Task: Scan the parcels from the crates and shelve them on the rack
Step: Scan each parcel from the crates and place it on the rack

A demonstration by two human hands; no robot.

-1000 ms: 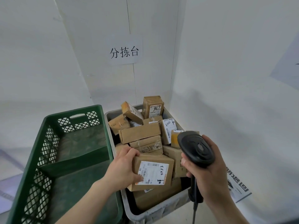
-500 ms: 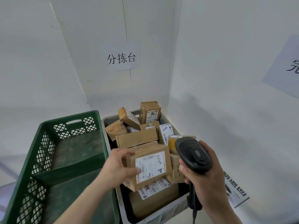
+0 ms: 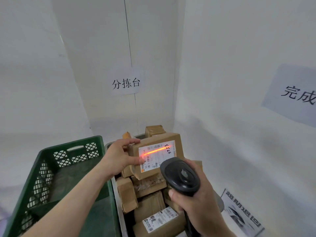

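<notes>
My left hand [image 3: 119, 158] grips a brown cardboard parcel [image 3: 156, 157] by its left end, fingers curled over the top edge and thumb pressed on the front face, holding it raised above the grey plastic crate [image 3: 118, 207]. The parcel's white shipping label [image 3: 157, 155] faces me, with "3753" handwritten in black at its right side, and a red-orange scan line [image 3: 156, 150] slants across the label's upper part.

My right hand [image 3: 198, 202] is wrapped round the handle of a black handheld barcode scanner [image 3: 180, 177], whose rounded head sits just below and in front of the parcel's lower right corner, pointed at the label.

The grey crate under the parcel is packed with more brown cardboard boxes [image 3: 148, 190], one near my side carrying a white label [image 3: 159, 220]. Touching its left side stands a dark green plastic lattice crate [image 3: 56, 170]. Both sit in a corner of white walls. A white paper sign with black characters [image 3: 126, 83] is on the back wall, a second such sign [image 3: 295, 94] on the right wall, and a printed sheet [image 3: 242, 214] lies at the lower right.
</notes>
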